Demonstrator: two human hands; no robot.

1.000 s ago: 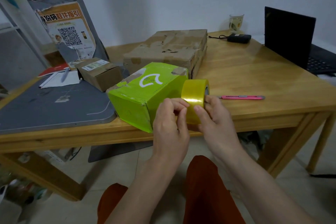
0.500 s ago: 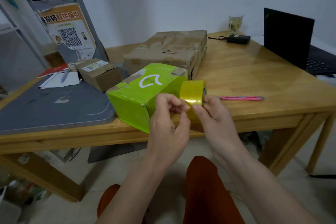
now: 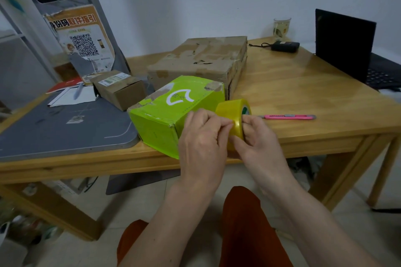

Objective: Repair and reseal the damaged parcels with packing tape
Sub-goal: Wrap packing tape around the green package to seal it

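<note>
The lower part of the yellow tape roll (image 3: 235, 115) is hidden behind both hands, and the loose end of the tape cannot be made out; the laptop (image 3: 347, 47) far to the right of the hands is cut off by the frame edge. The right hand (image 3: 258, 138) grips the roll from its open side, thumb curled over the near rim, fingers wrapped round the rim. The left hand (image 3: 202, 136) comes in from the other side with its fingertips bunched together and pinched against the roll's outer face — whether they hold any tape is unclear. Just behind the left hand lies the green parcel (image 3: 171, 115), torn along its top edge, at the near edge of the wooden table (image 3: 303, 97). Beyond the right hand lies a pink box cutter (image 3: 288, 117); further back, a large brown box (image 3: 201, 60).
</note>
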